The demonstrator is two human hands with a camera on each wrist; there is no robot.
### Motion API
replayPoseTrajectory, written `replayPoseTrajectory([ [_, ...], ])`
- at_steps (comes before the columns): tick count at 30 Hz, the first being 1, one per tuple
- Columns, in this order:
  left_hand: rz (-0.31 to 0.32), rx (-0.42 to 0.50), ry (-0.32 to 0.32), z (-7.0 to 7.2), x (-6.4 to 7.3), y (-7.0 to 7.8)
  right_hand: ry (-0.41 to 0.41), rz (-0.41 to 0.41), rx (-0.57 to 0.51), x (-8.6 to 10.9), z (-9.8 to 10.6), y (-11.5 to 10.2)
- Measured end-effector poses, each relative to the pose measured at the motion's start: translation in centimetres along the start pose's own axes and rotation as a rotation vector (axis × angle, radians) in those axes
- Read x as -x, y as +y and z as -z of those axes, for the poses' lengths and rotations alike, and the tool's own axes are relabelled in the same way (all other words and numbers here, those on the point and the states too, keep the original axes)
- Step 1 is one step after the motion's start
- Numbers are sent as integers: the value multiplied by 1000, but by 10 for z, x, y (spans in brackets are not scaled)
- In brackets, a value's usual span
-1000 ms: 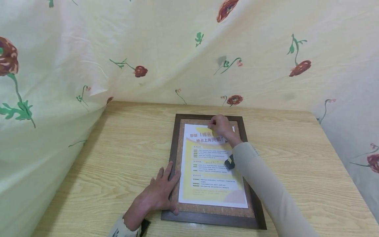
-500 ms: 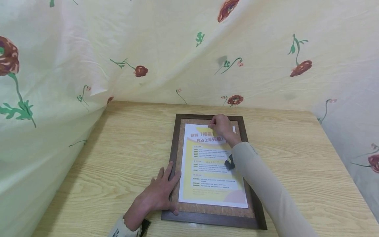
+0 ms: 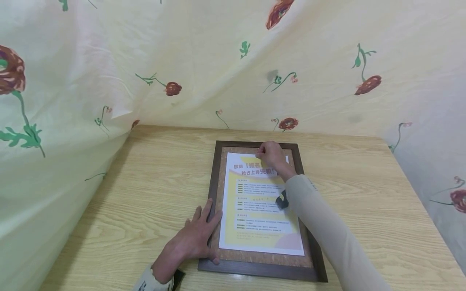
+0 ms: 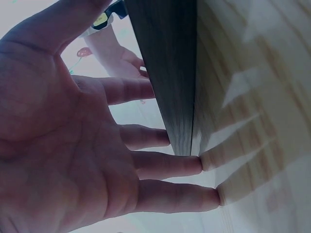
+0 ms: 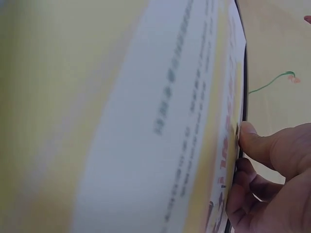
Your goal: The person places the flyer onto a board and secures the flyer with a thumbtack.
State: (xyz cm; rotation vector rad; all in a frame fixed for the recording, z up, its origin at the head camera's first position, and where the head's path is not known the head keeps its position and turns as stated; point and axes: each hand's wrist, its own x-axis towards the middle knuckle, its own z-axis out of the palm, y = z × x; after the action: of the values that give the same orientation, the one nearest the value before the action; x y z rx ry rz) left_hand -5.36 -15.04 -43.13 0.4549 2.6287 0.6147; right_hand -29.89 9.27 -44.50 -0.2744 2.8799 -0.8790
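A printed poster sheet (image 3: 260, 210), white and yellow, lies on a cork board with a dark wooden frame (image 3: 262, 270). My right hand (image 3: 272, 155) reaches across it to the top edge of the sheet. Thumb and curled fingers pinch there at a small dark thing (image 5: 237, 130), mostly hidden by the fingertips; I cannot tell its kind. My left hand (image 3: 194, 238) rests with spread fingers against the lower left side of the frame. In the left wrist view, its straight fingers (image 4: 165, 165) lie along the dark frame side, with fingertips at the tabletop.
The board lies on a light wood-grain table (image 3: 156, 182). A cream cloth with printed flowers (image 3: 204, 81) hangs behind and along the left. A black device (image 3: 282, 200) sits at the right sleeve, over the sheet.
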Motion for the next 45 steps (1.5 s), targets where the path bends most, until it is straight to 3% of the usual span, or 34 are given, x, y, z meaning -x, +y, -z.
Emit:
replayPoseTrajectory([
  [27,19,10,-4,-1,2,7,11,9,-4,18,43,4],
  [45,29,32,-10,0,6,10,49,20,80,56,69,34],
])
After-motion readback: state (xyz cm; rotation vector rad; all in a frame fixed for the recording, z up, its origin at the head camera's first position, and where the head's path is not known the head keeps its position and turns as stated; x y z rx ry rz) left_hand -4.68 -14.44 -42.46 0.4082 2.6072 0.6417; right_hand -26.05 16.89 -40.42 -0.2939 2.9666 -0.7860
